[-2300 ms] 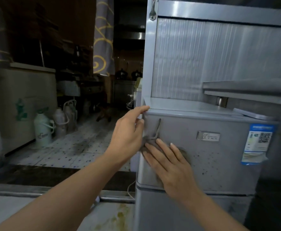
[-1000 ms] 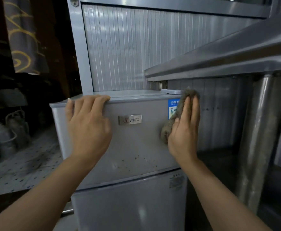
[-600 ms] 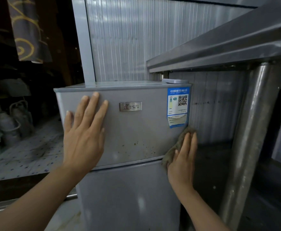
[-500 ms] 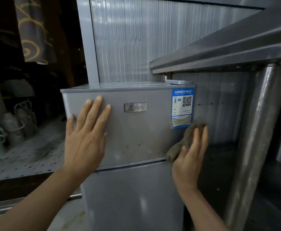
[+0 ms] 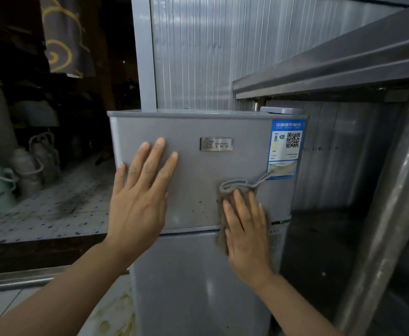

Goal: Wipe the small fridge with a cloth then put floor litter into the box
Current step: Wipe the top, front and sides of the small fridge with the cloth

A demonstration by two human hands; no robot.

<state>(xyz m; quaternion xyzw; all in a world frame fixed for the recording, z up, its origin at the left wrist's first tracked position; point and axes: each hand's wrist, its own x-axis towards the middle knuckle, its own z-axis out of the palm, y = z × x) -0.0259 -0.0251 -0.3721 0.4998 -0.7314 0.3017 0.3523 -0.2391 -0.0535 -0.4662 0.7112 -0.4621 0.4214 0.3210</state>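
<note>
- The right hand presses the cloth flat against the small fridge, fingers straight and close together; the cloth bunches just above the fingertips and trails down past the seam between the two doors.
- The left hand lies flat on the upper door, fingers straight and slightly spread.
- Half a second ago the cloth sat at the door's right edge, below the blue label (now it is further left, on the door's front).

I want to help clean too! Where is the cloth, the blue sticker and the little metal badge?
cloth (image 5: 232, 186): head view, its looped top edge.
blue sticker (image 5: 286, 149): head view, its middle.
metal badge (image 5: 216, 144): head view, its centre.
</note>
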